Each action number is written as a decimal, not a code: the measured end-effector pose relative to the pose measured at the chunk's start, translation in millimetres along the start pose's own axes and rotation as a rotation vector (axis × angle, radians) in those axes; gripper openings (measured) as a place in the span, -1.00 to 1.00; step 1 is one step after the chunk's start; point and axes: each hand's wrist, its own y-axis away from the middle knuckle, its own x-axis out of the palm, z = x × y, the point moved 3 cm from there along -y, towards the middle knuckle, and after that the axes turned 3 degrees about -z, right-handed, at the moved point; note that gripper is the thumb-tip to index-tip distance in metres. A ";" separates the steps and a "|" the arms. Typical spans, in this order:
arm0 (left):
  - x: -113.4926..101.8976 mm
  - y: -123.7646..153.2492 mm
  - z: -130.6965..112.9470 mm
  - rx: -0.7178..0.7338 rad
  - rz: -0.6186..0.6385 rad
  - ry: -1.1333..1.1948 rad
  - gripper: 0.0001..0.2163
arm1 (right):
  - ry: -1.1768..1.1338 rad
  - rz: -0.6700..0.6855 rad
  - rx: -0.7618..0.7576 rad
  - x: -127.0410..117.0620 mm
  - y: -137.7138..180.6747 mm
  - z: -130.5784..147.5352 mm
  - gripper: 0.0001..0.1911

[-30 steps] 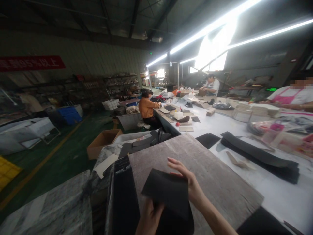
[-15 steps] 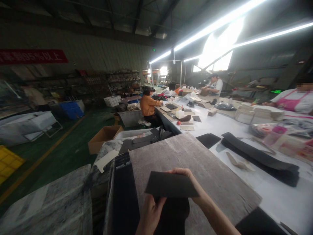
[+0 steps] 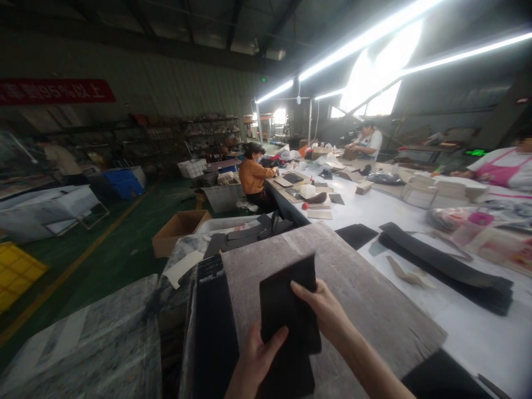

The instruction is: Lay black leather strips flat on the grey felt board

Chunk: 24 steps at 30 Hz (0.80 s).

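Note:
A flat black sheet (image 3: 276, 302) is raised between my two hands, its broad face tilted up toward me. My left hand (image 3: 260, 357) grips its lower left part, thumb across the front. At the right edge my right hand (image 3: 326, 307) pinches it, thumb on the face and fingers behind. Both hands are above a grey-brown board (image 3: 353, 293). Another dark piece (image 3: 297, 382) shows below the held sheet; whether it is joined to it or lies on the board I cannot tell.
Right of the board, a stack of long black strips (image 3: 449, 269) lies on the white table (image 3: 482, 338). Left stand a bin of dark offcuts (image 3: 249, 235) and a cardboard box (image 3: 178, 233). Co-workers sit around the table, one in an orange top (image 3: 252, 176).
The black sheet has turned from nearly flat to steeply tilted, its face now toward me. My right hand has moved from behind its far edge to its right side, thumb now in front.

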 end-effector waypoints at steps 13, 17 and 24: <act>-3.1 -9.5 39.9 -0.095 0.033 -0.260 -0.39 | 0.071 -0.070 -0.226 -16.7 -7.5 -11.3 -0.70; -2.8 -9.6 40.8 -0.120 0.034 -0.246 -0.39 | 0.132 0.042 -0.252 -18.9 -5.6 1.7 -0.62; 1.0 -6.8 29.7 -0.194 0.079 -0.302 -0.37 | -0.125 -0.120 0.125 -29.1 -21.0 -27.6 -0.59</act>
